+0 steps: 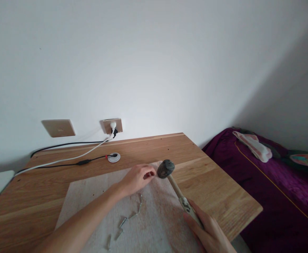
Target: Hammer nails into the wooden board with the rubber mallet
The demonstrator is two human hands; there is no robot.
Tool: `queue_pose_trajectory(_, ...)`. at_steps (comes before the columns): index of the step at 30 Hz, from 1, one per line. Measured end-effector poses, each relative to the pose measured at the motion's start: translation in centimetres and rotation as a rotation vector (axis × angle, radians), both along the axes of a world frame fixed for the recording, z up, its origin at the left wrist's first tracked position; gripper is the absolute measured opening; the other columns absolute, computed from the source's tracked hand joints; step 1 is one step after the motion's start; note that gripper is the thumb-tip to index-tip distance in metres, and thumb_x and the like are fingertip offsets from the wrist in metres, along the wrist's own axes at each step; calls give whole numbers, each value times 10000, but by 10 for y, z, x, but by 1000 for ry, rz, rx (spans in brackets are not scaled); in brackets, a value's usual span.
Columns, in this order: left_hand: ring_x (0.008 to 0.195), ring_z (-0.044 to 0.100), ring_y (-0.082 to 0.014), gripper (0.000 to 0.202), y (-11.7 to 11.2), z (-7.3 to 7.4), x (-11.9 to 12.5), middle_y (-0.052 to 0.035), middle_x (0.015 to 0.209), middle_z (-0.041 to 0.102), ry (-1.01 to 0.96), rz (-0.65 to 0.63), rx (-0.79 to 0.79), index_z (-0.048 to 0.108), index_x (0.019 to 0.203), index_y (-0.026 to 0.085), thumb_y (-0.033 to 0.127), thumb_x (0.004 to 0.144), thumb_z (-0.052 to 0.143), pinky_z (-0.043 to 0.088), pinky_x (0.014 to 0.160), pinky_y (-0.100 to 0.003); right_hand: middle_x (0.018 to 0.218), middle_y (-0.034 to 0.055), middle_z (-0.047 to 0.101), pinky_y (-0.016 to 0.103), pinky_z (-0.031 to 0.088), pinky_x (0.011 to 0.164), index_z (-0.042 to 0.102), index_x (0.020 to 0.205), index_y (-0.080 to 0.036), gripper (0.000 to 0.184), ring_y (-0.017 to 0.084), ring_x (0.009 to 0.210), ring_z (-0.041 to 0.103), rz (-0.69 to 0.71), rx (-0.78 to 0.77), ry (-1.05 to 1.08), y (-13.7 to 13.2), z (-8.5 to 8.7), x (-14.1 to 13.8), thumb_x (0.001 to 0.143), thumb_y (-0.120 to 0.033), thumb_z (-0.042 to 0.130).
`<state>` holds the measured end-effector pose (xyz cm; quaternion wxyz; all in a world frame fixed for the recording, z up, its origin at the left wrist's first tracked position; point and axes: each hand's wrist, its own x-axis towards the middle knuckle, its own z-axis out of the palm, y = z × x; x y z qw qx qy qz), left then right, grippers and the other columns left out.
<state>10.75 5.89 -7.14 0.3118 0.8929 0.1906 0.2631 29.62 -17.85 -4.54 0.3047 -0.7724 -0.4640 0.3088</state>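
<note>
Closest to the camera, at the bottom edge, the right-hand grip (pixel 209 228) was wrapped around the lower handle of a mallet (pixel 175 187), and the left forearm (pixel 90 218) was stretched in from the lower left. Beyond them a broad white wall (pixel 154 70) was seen, shaded toward the right. Against it was set the wooden bench (pixel 209 175), beside whose right end a purple cover (pixel 261 200) was spread, crossed by a yellow line and topped by a pink-and-white cloth (pixel 252 146). On the bench a pale board (pixel 77 200) was laid flat, partly hidden by the forearm. The mallet was held at a slant, its dark head directed away from the camera, just beside the left fingertips; whether the board was touched by it could not be told. The left-hand grip (pixel 136 177) was placed near the board's far edge with its fingers curled; whether anything was pinched there could not be made out. Above the bench a blank wall plate (pixel 59 128) and a socket plate (pixel 119 125) were mounted, the latter fitted with a white plug (pixel 113 125). A round white grommet (pixel 114 161) was entered by a dark cable (pixel 66 164). Several thin metal fasteners (pixel 122 222) were scattered on the board, between the arms.
</note>
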Motion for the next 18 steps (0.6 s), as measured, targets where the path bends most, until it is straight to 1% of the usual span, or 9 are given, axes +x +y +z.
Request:
queue_pose_trajectory(2, 776, 679, -153, 145, 0, 0, 0, -19, 917, 763, 9, 1, 26, 749, 940, 195, 63, 900, 702, 475, 761, -237, 580, -11, 674, 317, 598, 816, 715, 1382, -184, 690, 282, 750, 764, 12, 48, -20, 1, 1, 0, 961, -680, 483)
queue_pose_trajectory(4, 806, 688, -164, 144, -1, -1, 0, -24, 922, 759, 17, 5, 47, 749, 938, 194, 62, 892, 714, 480, 779, -242, 606, 4, 690, 331, 578, 912, 741, 1344, -179, 678, 309, 902, 772, 16, 76, -32, 2, 1, 0, 956, -676, 493)
queue_pose_trajectory(5, 819, 692, -170, 139, -1, -1, 0, -27, 923, 756, 19, 7, 55, 749, 936, 192, 64, 888, 725, 482, 783, -244, 594, 3, 687, 336, 580, 908, 739, 1349, -178, 681, 310, 890, 772, 14, 67, -30, 2, 1, 0, 956, -676, 491)
queue_pose_trajectory(8, 849, 699, -179, 122, -2, 0, 1, -37, 941, 752, 15, 13, 59, 749, 935, 189, 80, 882, 748, 489, 789, -246, 519, -11, 657, 333, 604, 778, 692, 1416, -174, 721, 298, 728, 762, 2, 8, -15, 1, 0, 0, 955, -687, 481)
queue_pose_trajectory(9, 854, 701, -180, 116, -2, 0, 1, -38, 944, 751, 15, 15, 56, 750, 936, 191, 87, 884, 749, 492, 790, -247, 539, -1, 680, 328, 605, 756, 685, 1425, -173, 729, 305, 750, 768, -1, 1, -10, 1, 0, 0, 952, -690, 484)
queue_pose_trajectory(11, 856, 702, -180, 106, -2, 0, 2, -35, 932, 750, 16, 18, 46, 750, 927, 194, 95, 891, 740, 496, 792, -249, 653, 29, 755, 326, 605, 804, 693, 1414, -174, 720, 331, 922, 779, 0, 7, -9, 1, -1, -1, 954, -688, 486)
queue_pose_trajectory(14, 820, 704, -173, 113, -2, 2, 3, -23, 898, 758, 24, 24, -9, 739, 919, 198, 92, 886, 719, 502, 769, -248, 929, 59, 833, 339, 570, 968, 707, 1386, -176, 688, 342, 1161, 732, 16, 39, -1, 3, 1, -1, 963, -677, 499)
queue_pose_trajectory(16, 783, 706, -166, 147, -3, 3, 3, -14, 886, 767, 26, 37, -76, 725, 962, 200, 88, 867, 717, 510, 742, -246, 1116, 73, 827, 343, 542, 1029, 710, 1379, -172, 673, 342, 1219, 712, 50, 54, 10, 4, 4, 0, 969, -668, 514)
queue_pose_trajectory(18, 769, 716, -167, 224, -4, 4, 4, -14, 892, 778, 26, 55, -131, 704, 1031, 200, 81, 842, 723, 521, 727, -249, 1224, 78, 804, 340, 530, 1055, 699, 1394, -164, 675, 338, 1218, 715, 87, 41, 7, 3, 6, 1, 983, -662, 507)
